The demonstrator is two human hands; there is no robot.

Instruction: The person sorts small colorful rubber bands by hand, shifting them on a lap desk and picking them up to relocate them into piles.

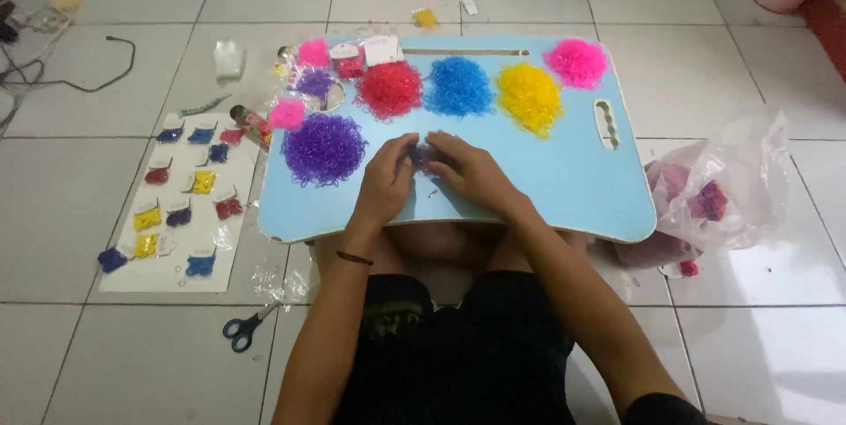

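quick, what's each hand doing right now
Left hand: fingers curled, pinching a small clump of bands.
Right hand: fingers curled on the same clump.

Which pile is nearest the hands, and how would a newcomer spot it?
Find the light blue lap table on the tiled floor. Four piles sit along its far edge; the purple pile lies alone below them, just beside the left hand. It is the largest and only purple one.

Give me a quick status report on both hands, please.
Left hand and right hand together on small purple bands. Purple pile beside left hand. Nothing in the way.
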